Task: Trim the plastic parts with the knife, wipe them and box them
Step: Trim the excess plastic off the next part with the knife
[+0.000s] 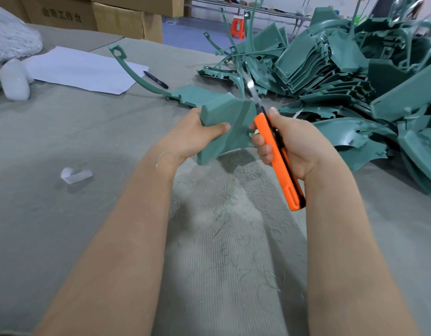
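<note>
Trimming in the air: left hand grips the teal moulded plastic part, and right hand is clenched round the orange utility knife, whose blurred blade sits at the part's 3 o'clock edge. Risk: the unsupported part twists, and the blade gouges it or skids toward the left thumb.

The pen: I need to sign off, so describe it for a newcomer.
On the grey table, find the white paper sheet at far left. The pen lies at its right corner: slim and black, unlike the green plastic parts nearby.

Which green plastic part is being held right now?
The green part in the left hand, with the knife at its right edge; the others lie on the table or in the pile.
</note>
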